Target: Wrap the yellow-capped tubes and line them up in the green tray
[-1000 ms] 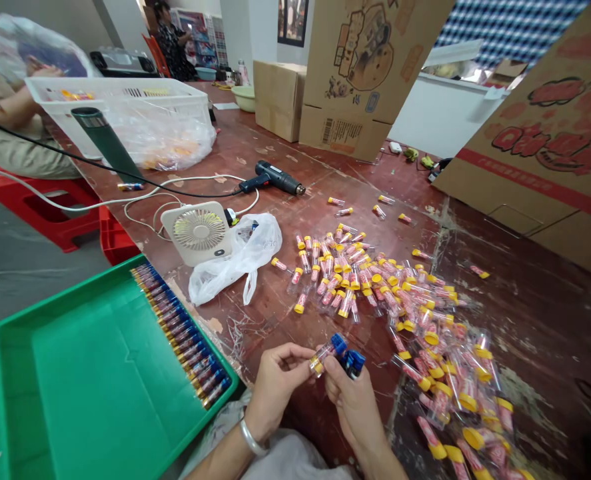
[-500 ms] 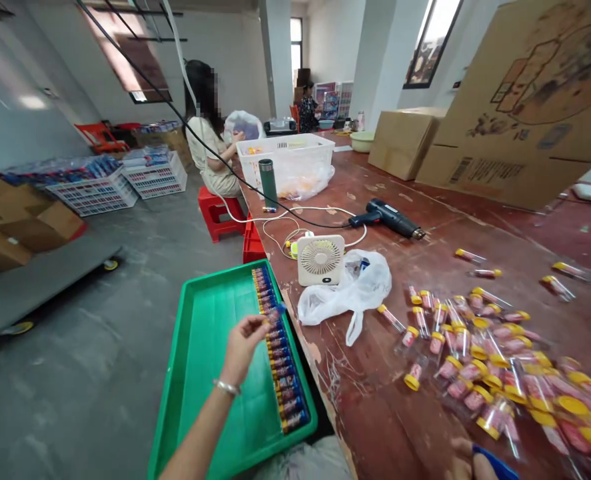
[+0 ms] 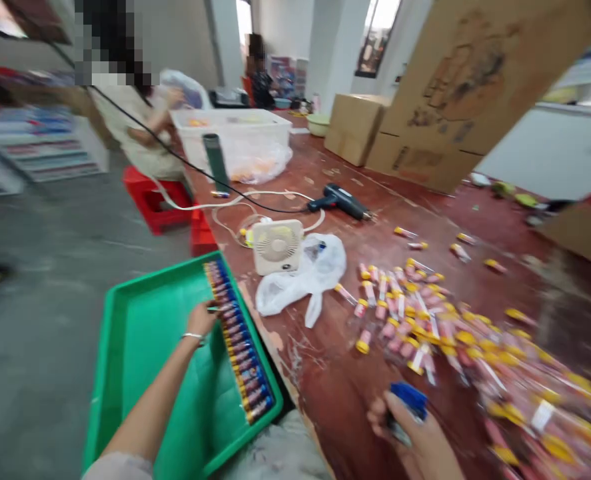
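Note:
My left hand [image 3: 202, 319] is over the green tray [image 3: 106, 333], its fingers closed at the row of wrapped tubes [image 3: 240, 347] along the tray's right side; whatever it pinches is too small to name. Low over the red-brown table [image 3: 345, 400], my right hand [image 3: 410, 427] is closed around blue wrappers [image 3: 409, 400]. Clear tubes with yellow caps and pink contents [image 3: 425, 313] lie in a loose pile to the right of it and beyond.
A small fan [image 3: 278, 247], a white plastic bag [image 3: 300, 273] and a black heat gun [image 3: 342, 201] with cables lie on the table. Behind are a green bottle [image 3: 216, 163], a white bin [image 3: 230, 127], cardboard boxes [image 3: 358, 127] and a seated person [image 3: 135, 127].
The view has turned to the right. My right hand has come up into fuller view with the blue wrappers. My left hand stays at the tube row, and the blue-ended piece by its fingers no longer stands out.

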The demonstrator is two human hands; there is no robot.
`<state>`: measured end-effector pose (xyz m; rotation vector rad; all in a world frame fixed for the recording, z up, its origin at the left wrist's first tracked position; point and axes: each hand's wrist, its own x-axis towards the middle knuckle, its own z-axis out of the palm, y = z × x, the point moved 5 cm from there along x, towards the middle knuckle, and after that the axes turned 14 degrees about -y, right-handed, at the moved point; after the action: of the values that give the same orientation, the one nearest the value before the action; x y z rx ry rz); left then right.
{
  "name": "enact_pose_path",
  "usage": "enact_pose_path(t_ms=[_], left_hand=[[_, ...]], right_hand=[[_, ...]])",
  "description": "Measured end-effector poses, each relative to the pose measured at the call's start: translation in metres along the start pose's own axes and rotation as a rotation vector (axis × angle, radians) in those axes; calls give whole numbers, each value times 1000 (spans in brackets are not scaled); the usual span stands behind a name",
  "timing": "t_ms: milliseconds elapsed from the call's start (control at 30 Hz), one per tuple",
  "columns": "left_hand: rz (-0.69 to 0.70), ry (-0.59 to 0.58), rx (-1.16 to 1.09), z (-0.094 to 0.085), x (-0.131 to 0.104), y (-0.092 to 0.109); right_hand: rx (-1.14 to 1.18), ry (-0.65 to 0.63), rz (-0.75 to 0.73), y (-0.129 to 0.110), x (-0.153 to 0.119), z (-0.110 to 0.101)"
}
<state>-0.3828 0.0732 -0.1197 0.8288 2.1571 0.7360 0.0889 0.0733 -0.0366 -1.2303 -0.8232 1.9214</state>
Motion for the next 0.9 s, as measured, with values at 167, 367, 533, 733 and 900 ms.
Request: enact_pose_path(t_ms=[167, 367, 533, 733, 900], left_hand=[[81, 230, -8, -10, -38, 25], [448, -328, -357, 91, -166, 125], [457, -845, -411, 195, -242, 190], [444, -1022, -348, 213, -246, 201], [696, -794, 2, 197, -218, 231]], right_hand=[[66, 18, -132, -7, 1, 0], [118, 23, -206, -3, 0, 1], [170, 44, -156, 4, -9, 0], [196, -11, -170, -1, -16, -19], [220, 79, -221, -7, -14, -43]])
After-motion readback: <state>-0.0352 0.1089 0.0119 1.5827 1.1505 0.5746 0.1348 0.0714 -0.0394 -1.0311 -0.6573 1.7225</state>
